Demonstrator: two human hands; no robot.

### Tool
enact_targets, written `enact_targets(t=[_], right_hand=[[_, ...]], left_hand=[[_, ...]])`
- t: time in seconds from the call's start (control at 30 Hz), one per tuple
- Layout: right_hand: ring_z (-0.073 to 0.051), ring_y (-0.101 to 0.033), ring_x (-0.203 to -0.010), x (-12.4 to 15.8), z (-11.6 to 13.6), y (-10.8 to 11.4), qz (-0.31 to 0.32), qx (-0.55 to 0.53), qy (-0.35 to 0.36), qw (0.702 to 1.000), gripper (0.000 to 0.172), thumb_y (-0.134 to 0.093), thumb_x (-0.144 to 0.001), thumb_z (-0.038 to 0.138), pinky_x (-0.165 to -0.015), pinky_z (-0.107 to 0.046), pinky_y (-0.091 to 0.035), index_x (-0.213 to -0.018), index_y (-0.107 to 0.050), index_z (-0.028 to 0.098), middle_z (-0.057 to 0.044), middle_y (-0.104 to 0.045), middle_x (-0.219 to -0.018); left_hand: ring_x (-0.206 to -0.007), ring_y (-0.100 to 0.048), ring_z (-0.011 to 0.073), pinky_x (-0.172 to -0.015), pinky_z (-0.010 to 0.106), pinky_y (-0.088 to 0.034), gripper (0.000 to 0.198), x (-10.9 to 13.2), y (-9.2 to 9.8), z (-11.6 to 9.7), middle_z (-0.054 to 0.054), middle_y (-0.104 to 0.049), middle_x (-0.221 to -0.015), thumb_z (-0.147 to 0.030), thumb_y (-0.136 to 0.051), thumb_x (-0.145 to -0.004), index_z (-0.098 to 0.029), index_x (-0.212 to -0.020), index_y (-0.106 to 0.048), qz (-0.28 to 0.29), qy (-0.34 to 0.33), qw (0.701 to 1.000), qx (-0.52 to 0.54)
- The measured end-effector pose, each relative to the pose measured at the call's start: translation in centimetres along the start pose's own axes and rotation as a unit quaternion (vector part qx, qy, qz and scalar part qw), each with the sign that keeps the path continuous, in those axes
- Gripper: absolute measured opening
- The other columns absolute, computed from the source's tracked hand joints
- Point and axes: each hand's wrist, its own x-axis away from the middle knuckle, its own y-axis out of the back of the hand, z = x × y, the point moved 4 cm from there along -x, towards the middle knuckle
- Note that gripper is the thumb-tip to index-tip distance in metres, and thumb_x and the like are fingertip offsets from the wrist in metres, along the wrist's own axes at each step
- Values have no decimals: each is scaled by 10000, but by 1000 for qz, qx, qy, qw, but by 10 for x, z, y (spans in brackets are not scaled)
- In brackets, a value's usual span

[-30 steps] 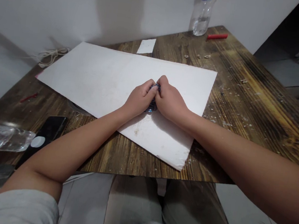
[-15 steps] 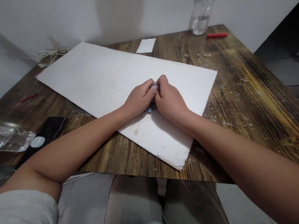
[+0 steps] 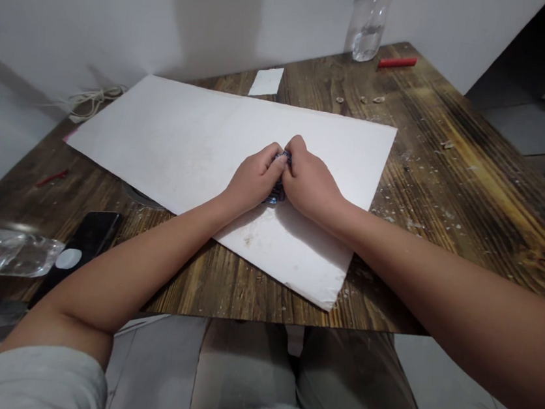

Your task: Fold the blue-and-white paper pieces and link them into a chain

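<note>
Between my two hands is a small, shiny blue-black object with ridges or segments; fingers cover most of it, so its kind does not show. My left hand grips it from the left, thumb pressed near its top. My right hand is closed round the other side, knuckles almost touching the left thumb. Both hands are over the right half of a large white board, which lies at an angle on the wooden table.
A water bottle stands at the back beside a red stick-shaped piece. White paper lies behind the board. To the left are a cable, a dark phone-like object and a clear plastic bottle. Crumbs dot the right side.
Both hands keep nearly the same place and grip. The blue-black object looks slightly shifted or turned between them; the camera view has moved a touch.
</note>
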Motion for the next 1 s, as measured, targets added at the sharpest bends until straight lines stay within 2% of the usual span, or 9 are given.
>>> enact_targets(t=[1.0], right_hand=[[-253, -564, -803, 1, 1, 1, 7, -1, -8, 1000, 109, -370, -956, 353, -713, -372, -349, -934, -410, 255, -67, -599, -811]], left_hand=[[-701, -498, 153, -662, 320, -376, 298, 0, 0, 1, 2, -565, -725, -436, -415, -969, -226, -759, -428, 1, 1, 1000, 4]])
